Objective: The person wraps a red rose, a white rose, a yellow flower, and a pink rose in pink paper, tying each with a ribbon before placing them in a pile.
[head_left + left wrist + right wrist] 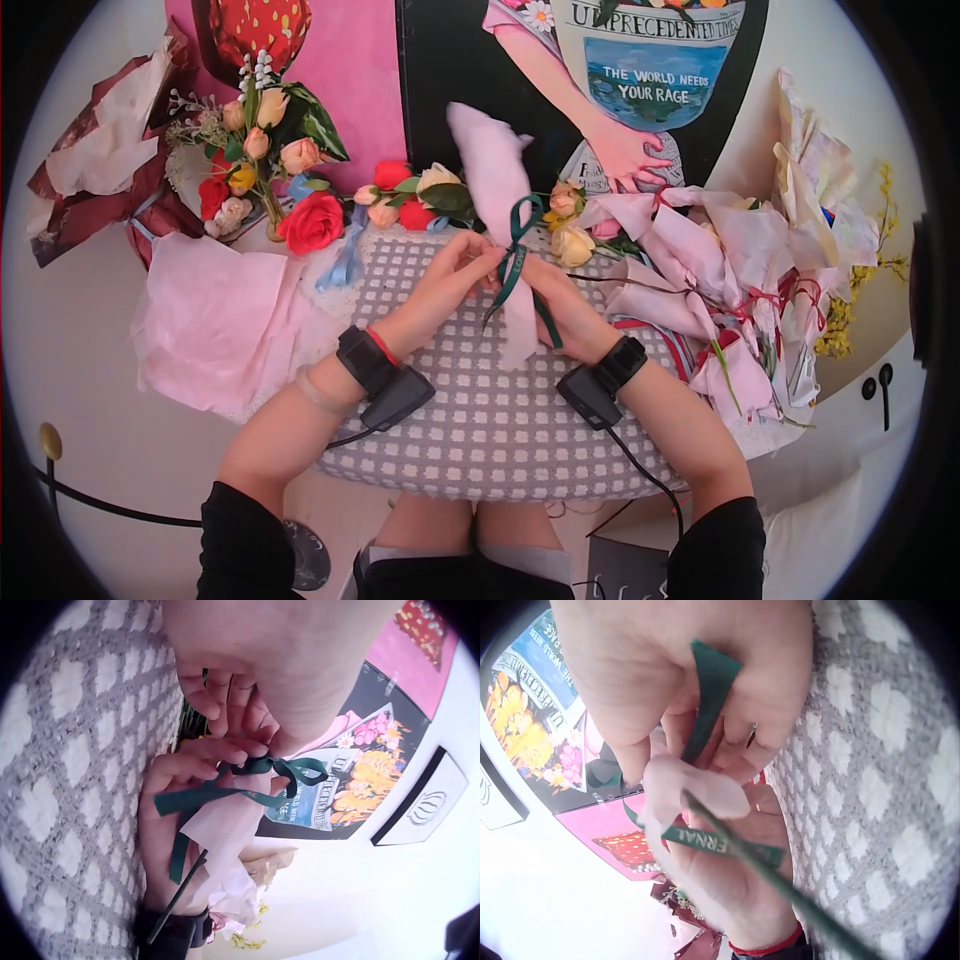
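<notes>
A single flower bundle (pixel 490 165) in pale pink wrapping paper points away from me over the table, its flower hidden inside the paper. Dark green ribbon (pixel 516 262) with pale lettering is tied round its middle, with a loop and loose tails. My left hand (pixel 447 278) pinches the ribbon at the knot between thumb and fingertips. Around the wrapped stem, just below the knot, curl the fingers of my right hand (pixel 568 308). The green stem (pixel 178 896) sticks out of the paper's lower end in the left wrist view.
Several wrapped pink bundles (pixel 690 250) lie at the right. Pink paper sheets (pixel 215 320) are stacked at the left, near a red rose (pixel 312 222) and a blue ribbon (pixel 345 255). A vase of flowers (pixel 262 150) stands behind. A grey checked cloth (pixel 440 430) covers the table.
</notes>
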Motion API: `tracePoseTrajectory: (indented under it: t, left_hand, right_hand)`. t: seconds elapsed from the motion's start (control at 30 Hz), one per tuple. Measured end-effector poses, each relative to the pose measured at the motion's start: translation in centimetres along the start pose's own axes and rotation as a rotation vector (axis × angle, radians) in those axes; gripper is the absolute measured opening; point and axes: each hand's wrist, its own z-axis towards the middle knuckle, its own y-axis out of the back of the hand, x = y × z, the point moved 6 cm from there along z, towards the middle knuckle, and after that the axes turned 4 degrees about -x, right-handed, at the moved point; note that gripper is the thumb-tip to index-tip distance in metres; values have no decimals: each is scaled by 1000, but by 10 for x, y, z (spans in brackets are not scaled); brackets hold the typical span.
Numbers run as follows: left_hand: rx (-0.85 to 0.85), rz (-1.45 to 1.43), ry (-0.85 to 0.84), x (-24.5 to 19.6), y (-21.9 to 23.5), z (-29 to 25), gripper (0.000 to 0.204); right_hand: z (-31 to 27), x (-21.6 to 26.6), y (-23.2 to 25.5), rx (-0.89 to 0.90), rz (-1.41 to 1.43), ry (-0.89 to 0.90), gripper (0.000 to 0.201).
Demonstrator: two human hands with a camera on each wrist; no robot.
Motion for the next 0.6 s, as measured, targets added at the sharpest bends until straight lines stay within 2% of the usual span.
tracePoseTrajectory:
  t: [0.03,0.23,0.33,0.37,0.43,0.47,0.6]
  left_hand:
    - [-8,31,0,2,2,1,20]
    - [-28,-37,133,21,5,5,28]
    - [-10,-47,76,19,3,5,35]
    - [-44,66,47,11,3,2,33]
    - [-47,-71,157,21,5,5,33]
    - [-61,-60,172,15,3,1,33]
    - [-72,-41,118,25,9,5,37]
  right_hand:
    - [0,2,-4,27,31,55,32]
    - [4,-6,8,22,102,2,27]
    - [3,-5,11,13,86,44,27]
    - [3,-7,14,25,66,42,25]
    - [3,-7,12,41,60,44,24]
    - [-1,-2,6,-16,94,31,23]
    - [-1,-7,7,24,41,-5,23]
